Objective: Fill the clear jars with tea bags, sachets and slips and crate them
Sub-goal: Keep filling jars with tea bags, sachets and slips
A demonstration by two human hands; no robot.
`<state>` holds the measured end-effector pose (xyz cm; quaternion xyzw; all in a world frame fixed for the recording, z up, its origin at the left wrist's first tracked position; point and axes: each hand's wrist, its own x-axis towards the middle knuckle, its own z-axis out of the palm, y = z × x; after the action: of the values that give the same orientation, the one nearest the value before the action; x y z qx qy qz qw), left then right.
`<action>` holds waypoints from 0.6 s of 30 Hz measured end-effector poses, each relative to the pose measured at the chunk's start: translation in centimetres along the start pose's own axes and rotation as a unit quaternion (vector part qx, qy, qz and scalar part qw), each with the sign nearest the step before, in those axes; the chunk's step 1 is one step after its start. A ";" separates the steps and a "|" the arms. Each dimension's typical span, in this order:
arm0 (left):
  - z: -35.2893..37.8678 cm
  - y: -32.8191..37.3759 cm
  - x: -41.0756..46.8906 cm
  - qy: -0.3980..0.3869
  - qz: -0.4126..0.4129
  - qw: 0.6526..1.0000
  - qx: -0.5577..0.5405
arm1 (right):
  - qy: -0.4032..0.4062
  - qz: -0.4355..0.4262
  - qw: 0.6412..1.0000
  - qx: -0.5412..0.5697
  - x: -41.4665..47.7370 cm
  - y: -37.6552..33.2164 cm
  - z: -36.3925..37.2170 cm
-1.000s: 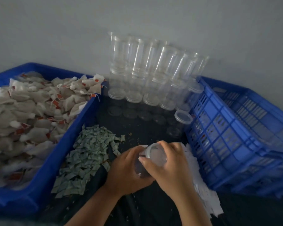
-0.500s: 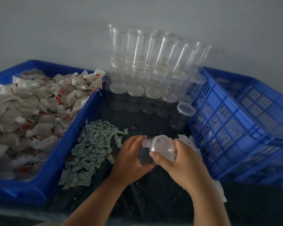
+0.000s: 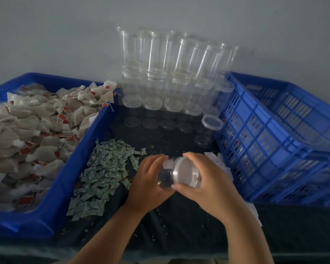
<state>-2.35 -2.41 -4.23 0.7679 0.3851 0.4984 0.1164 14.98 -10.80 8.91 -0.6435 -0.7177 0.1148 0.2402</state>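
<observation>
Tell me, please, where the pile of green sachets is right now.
In the head view, the green sachets lie heaped left of centre, between the blue tea-bag bin and the left hand.

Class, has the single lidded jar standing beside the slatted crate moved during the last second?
No. The jar stands close beside the slatted crate exactly as before; only the camera shifted.

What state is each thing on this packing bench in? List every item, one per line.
Held jar: tipped sideways, lid on.
Lid: on the held jar, gripped by the right hand.
Left hand: grips the jar's body.
Stacked jars: two tiers against the wall, empty.
Lone jar: upright, lidded, empty.
Blue crate: tilted, no jars visible inside.
Tea-bag bin: heaped full.
Sachets: loose pile.
</observation>
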 end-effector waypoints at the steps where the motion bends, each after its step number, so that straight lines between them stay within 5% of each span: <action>1: -0.2 0.1 0.0 -0.022 -0.024 0.999 -0.021 | -0.026 -0.032 0.999 -0.001 -0.1 0.3 -0.4; 5: -0.8 0.2 0.5 -0.031 -0.114 0.987 -0.107 | -0.029 -0.063 0.997 0.043 -0.5 2.3 -1.6; 9: -1.0 0.0 1.0 0.032 -0.154 0.974 -0.162 | 0.053 0.076 0.966 0.241 -0.3 3.3 -0.7; 18: -0.9 -1.3 1.4 0.055 -0.243 0.940 -0.234 | 0.009 0.178 0.982 0.056 -1.7 8.0 9.6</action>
<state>-3.43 -0.73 -3.57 0.5731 0.4388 0.5726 0.3887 17.33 -9.92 -3.47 -0.7478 -0.5817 0.1900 0.2575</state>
